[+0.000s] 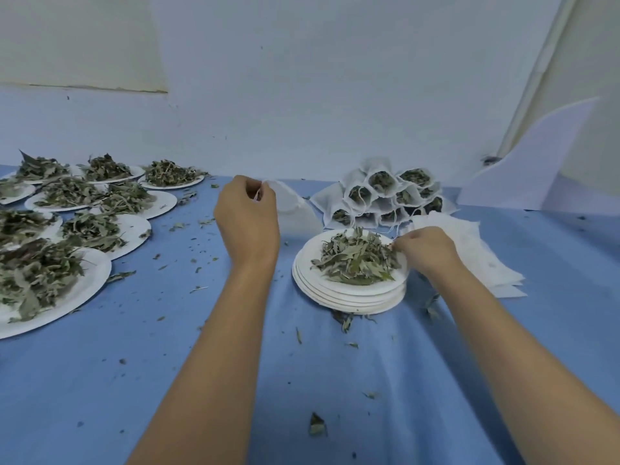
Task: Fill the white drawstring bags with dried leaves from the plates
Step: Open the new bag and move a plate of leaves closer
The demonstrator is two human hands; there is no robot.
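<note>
- A blue cloth (167,364) covers the table, creased towards the near edge and strewn with leaf crumbs
- Behind it stands a pale, scuffed wall (302,95); a white board (530,162) leans in the right corner
- The left hand (246,219) is curled round the mouth and string of an empty white drawstring bag (295,213), held up above the cloth
- The right hand (426,250) pinches dried leaves (355,256) at the right edge of the top plate of a stack of plates (352,297)
- Filled bags (385,196) are piled by the wall, just behind the stack
- Flat empty bags (469,250) lie to the right of the stack
- More plates of leaves (84,286) crowd the left side of the table
</note>
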